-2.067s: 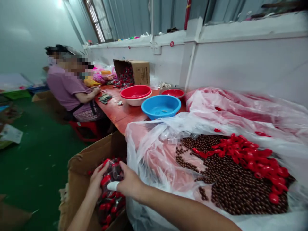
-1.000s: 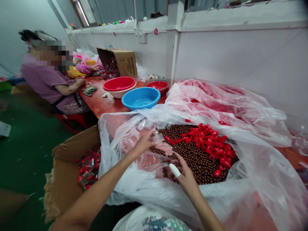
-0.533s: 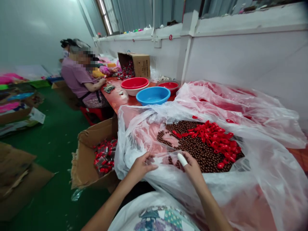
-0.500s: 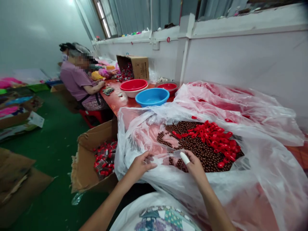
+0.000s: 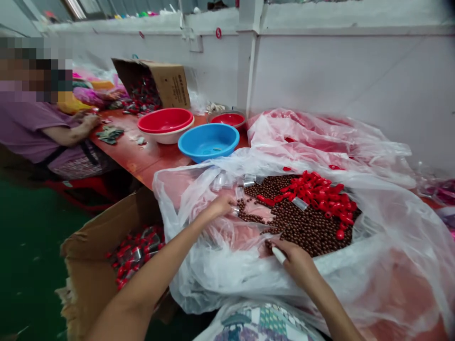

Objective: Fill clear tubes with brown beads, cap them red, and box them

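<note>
My left hand [image 5: 223,206] reaches forward to the left side of a heap of small round brown beads [image 5: 302,227]. Its fingers are closed on a small clear plastic piece [image 5: 235,210]. Close to the front edge of the heap is my right hand [image 5: 289,255], which wears a white finger cover [image 5: 279,255]. The right fingers are pinched together over some beads; what they hold is hidden. Red plastic parts [image 5: 320,192] lie piled on the back of the beads. Another clear plastic piece [image 5: 300,203] rests on top, and several more lie at the back left.
White plastic sheeting [image 5: 213,265] lies under the beads. Behind stand a blue basin [image 5: 209,141], a red basin [image 5: 165,121] and a cardboard box [image 5: 170,85]. An open carton [image 5: 81,279] of red-and-clear pieces sits low on my left. A co-worker [image 5: 31,118] sits farther left.
My view has swung right and moved closer to the table. The left hand has moved forward, away from the right, and closed on a clear plastic piece. The right hand has lowered to the beads.
</note>
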Available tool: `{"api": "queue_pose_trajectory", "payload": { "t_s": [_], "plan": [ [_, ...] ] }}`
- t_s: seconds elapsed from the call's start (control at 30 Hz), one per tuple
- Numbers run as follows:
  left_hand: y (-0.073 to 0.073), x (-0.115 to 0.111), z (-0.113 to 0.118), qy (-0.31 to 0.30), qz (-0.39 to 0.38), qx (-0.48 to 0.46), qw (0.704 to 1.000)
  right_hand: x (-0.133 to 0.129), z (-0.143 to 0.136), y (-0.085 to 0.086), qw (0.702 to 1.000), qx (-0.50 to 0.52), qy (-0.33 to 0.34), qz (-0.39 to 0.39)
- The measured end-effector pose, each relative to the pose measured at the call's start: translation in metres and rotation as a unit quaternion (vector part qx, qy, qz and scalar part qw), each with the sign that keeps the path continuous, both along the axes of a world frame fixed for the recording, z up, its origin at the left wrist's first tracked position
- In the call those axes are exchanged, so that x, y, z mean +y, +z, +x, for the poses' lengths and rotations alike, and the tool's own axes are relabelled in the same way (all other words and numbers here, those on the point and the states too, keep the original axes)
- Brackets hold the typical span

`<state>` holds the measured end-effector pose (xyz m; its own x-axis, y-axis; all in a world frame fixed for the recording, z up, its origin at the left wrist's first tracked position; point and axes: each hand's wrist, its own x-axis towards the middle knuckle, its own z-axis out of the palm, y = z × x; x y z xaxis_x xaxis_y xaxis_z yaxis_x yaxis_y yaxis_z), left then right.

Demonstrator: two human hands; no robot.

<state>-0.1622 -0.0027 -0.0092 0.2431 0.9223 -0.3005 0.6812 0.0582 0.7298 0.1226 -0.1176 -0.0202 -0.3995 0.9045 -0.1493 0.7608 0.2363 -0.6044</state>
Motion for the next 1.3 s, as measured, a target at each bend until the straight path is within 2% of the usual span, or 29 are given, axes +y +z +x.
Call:
{"api": "queue_pose_trajectory", "payload": {
  "t_s": [0.1, 0.23, 0.37, 0.53, 0.63, 0.77, 0.9, 1.07, 1.2, 1.3],
  "plan": [
    [-0.006, 0.013, 0.0, -0.031, -0.037, 0.008, 0.999, -0.009, -0.011, 0.0, 0.995, -0.086, 0.019, -0.045],
    [-0.009, 0.028, 0.019, -0.091, -0.063, 0.002, 0.994, -0.012, -0.018, 0.003, 0.988, -0.133, 0.02, -0.08],
    [-0.006, 0.044, 0.029, -0.13, -0.095, 0.019, 0.987, -0.014, -0.021, 0.004, 0.986, -0.141, -0.003, -0.092],
    [-0.003, 0.064, 0.017, -0.152, -0.133, 0.053, 0.978, -0.018, -0.023, 0.007, 0.988, -0.126, -0.033, -0.088],
    [-0.008, 0.068, 0.023, -0.159, -0.139, 0.054, 0.976, -0.02, -0.022, 0.01, 0.988, -0.113, -0.042, -0.092],
    [-0.018, 0.065, 0.044, -0.148, -0.126, 0.026, 0.981, -0.022, -0.016, 0.014, 0.992, -0.084, -0.028, -0.088],
    [-0.019, 0.059, 0.054, -0.121, -0.12, -0.01, 0.985, -0.024, -0.002, 0.016, 0.995, -0.043, 0.015, -0.088],
    [-0.005, 0.048, 0.048, -0.078, -0.137, -0.041, 0.987, -0.015, 0.007, 0.013, 0.993, -0.034, 0.078, -0.086],
    [0.006, 0.041, 0.052, -0.057, -0.156, -0.049, 0.985, 0.002, -0.001, 0.015, 0.975, -0.027, 0.195, -0.107],
    [0.007, 0.039, 0.062, -0.048, -0.161, -0.039, 0.985, 0.011, -0.006, 0.016, 0.957, -0.026, 0.265, -0.114]
  ]
}}
